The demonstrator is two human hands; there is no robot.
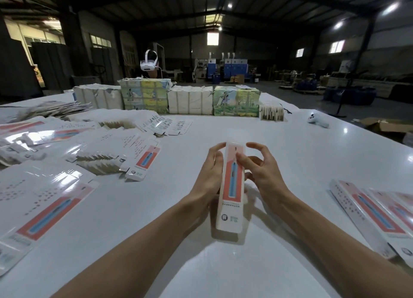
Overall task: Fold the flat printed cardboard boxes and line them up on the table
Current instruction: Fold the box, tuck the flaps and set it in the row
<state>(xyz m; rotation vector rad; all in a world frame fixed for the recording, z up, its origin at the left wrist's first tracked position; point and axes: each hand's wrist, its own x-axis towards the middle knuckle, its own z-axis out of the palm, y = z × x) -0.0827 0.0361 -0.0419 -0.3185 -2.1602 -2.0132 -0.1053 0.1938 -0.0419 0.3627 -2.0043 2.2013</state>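
A long narrow folded box (231, 199), white with a red panel and a blue item printed on it, stands out lengthwise above the white table (290, 154) at the centre. My left hand (210, 174) grips its left side, fingers curled over the far top edge. My right hand (261, 170) holds the right side, thumb laid on the red face, fingers arched over the far end. Several folded boxes (375, 215) lie side by side at the right edge. Flat printed boxes (44, 208) are spread across the left of the table.
Wrapped bundles of cardboard (190, 98) form a row along the far side, with a person in a white headset (149, 62) behind them. A white controller (317, 119) lies at the far right. An open brown carton (384, 125) sits beyond the table's right edge.
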